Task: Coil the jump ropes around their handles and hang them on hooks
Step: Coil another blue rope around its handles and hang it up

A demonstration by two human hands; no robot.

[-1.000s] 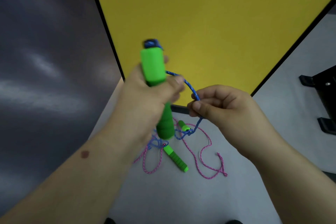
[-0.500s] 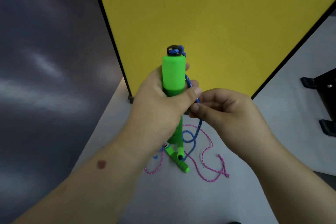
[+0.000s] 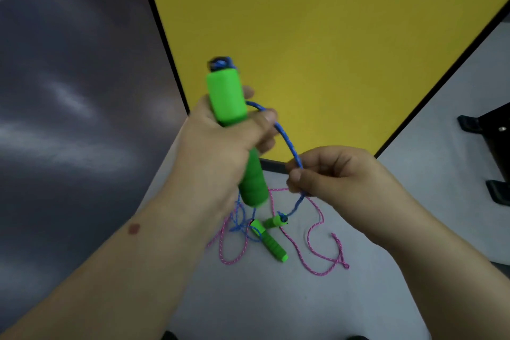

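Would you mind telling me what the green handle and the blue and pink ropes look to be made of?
Handle: probably foam, matte and smooth, with no shine.
Blue rope: apparently braided cord, going by its twisted texture.
Pink rope: likely braided cord too, flecked with white, lying limp in loose curves.

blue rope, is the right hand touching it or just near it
Touching. The head view shows the right hand pinching the blue rope between thumb and fingers, the rope entering above them and leaving below.
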